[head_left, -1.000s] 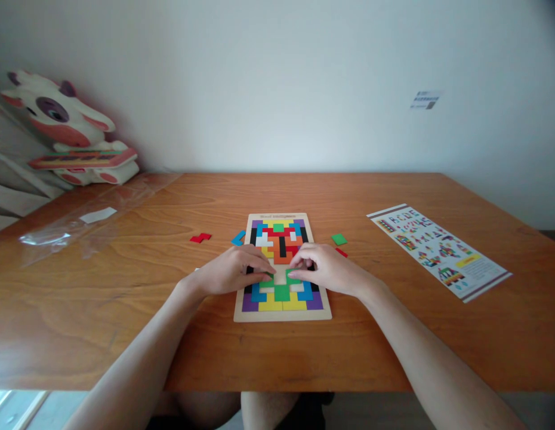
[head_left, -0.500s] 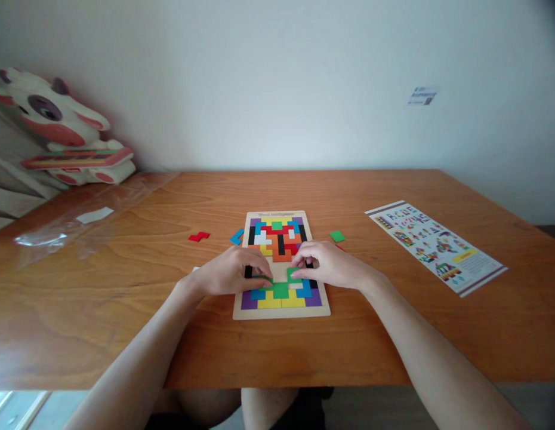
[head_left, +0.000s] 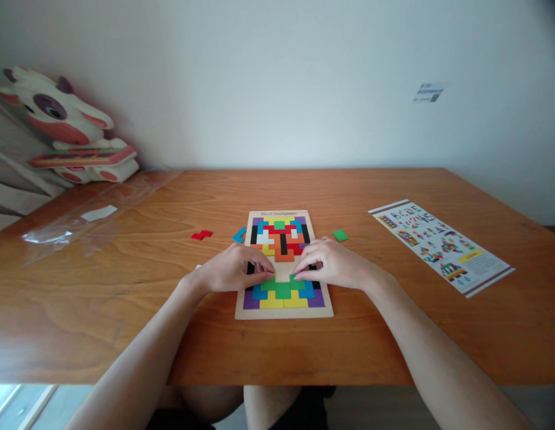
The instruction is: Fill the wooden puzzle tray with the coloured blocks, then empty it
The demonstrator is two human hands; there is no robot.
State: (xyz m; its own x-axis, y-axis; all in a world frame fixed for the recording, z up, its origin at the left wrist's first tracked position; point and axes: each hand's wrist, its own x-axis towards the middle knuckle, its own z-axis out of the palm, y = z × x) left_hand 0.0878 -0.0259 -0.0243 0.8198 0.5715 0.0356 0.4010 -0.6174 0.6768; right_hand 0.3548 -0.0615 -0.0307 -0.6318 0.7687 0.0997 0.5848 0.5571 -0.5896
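Observation:
A wooden puzzle board lies on the table in front of me, mostly filled with coloured block pieces. My left hand rests on the board's left side, its bent fingertips pinched on a green piece. My right hand mirrors it on the right, fingertips pressed on another green piece. Both pieces lie against the green block in the lower rows. A bare patch of board shows between my fingertips.
Loose pieces lie around the board: a red one, a blue one and a green square. A printed leaflet lies to the right. Clear plastic wrap and a cow plush are at the far left.
Both hands have pushed the two green pieces down towards me, so they now sit flush with the lower rows. The white gaps under them have closed.

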